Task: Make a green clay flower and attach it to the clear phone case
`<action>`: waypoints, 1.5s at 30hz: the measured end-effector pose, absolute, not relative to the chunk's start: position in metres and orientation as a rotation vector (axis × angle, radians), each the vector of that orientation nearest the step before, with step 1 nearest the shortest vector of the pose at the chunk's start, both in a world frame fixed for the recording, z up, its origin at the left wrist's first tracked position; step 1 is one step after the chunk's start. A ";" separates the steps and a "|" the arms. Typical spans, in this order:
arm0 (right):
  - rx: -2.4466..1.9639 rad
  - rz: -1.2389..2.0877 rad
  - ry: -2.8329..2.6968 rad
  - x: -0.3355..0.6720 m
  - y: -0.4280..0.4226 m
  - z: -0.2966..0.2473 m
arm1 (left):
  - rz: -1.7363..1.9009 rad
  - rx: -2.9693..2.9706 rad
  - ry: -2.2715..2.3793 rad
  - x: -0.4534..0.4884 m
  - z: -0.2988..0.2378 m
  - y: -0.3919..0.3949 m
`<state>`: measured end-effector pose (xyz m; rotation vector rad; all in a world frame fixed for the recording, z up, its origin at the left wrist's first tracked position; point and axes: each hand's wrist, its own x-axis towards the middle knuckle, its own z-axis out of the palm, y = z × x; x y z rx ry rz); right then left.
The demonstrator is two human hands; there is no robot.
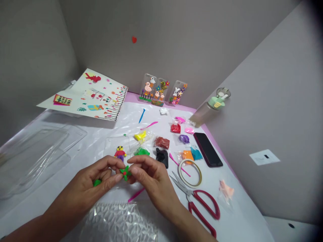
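Looks like shaping: pinches green clay star [125, 172] between left hand [85, 179] and right hand [154, 183] above counter [239, 220], with green lump [97, 182] tucked in left palm, likely calling for light fingertip pressure next.

Single head cam, wide view, looking fwd & down over desk [237, 215]. L hand [87, 178] & R hand [148, 179] v. close, lower ctr; back wall [161, 33] farther off, up top; side wall [277, 111] at R.
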<state>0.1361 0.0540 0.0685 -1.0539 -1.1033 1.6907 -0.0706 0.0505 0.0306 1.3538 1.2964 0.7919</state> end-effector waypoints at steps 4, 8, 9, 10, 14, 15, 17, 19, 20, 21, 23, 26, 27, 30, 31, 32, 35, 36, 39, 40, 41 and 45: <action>-1.067 1.689 -1.121 0.138 0.055 0.069 | 0.770 1.343 1.283 -0.072 0.028 0.051; -1.103 1.687 -1.073 0.138 0.057 0.068 | 0.673 1.369 1.170 -0.078 0.032 0.057; -1.097 1.708 -1.053 0.138 0.057 0.068 | 0.654 1.387 1.147 -0.079 0.033 0.058; -1.086 1.735 -1.034 0.138 0.058 0.068 | 0.649 1.398 1.144 -0.080 0.034 0.059; -1.050 1.796 -0.995 0.139 0.058 0.070 | 0.723 1.367 1.248 -0.079 0.035 0.058; -1.045 1.799 -1.002 0.139 0.058 0.071 | 0.736 1.361 1.260 -0.078 0.034 0.057; -1.027 1.810 -1.019 0.139 0.057 0.072 | 0.737 1.351 1.258 -0.078 0.033 0.055; -1.005 1.841 -1.031 0.140 0.057 0.072 | 0.713 1.337 1.246 -0.079 0.031 0.055; -0.996 1.860 -1.031 0.141 0.057 0.072 | 0.706 1.331 1.244 -0.080 0.031 0.055; -0.992 1.878 -1.027 0.141 0.058 0.072 | 0.703 1.330 1.245 -0.081 0.030 0.055; -0.986 1.894 -1.004 0.142 0.058 0.071 | 0.701 1.341 1.238 -0.084 0.029 0.057; -0.977 1.882 -0.945 0.142 0.059 0.070 | 0.691 1.368 1.218 -0.086 0.028 0.060; -0.979 1.873 -0.931 0.142 0.059 0.070 | 0.701 1.368 1.224 -0.086 0.027 0.060; -0.994 1.842 -0.911 0.141 0.058 0.069 | 0.764 1.336 1.270 -0.083 0.026 0.057; -0.999 1.833 -0.907 0.141 0.058 0.069 | 0.780 1.323 1.281 -0.082 0.025 0.055; -1.003 1.824 -0.903 0.140 0.058 0.069 | 0.791 1.312 1.286 -0.081 0.025 0.054; -1.011 1.794 -0.903 0.139 0.058 0.070 | 0.790 1.295 1.283 -0.081 0.024 0.052; -1.015 1.783 -0.909 0.138 0.058 0.070 | 0.782 1.294 1.279 -0.081 0.024 0.052; -1.019 1.772 -0.935 0.137 0.058 0.070 | 0.766 1.277 1.281 -0.080 0.024 0.050; -1.018 1.778 -0.943 0.137 0.057 0.070 | 0.769 1.270 1.286 -0.080 0.024 0.050; -1.014 1.785 -0.950 0.136 0.057 0.070 | 0.775 1.264 1.292 -0.080 0.024 0.049; -1.012 1.798 -0.958 0.136 0.055 0.070 | 0.771 1.290 1.298 -0.083 0.027 0.053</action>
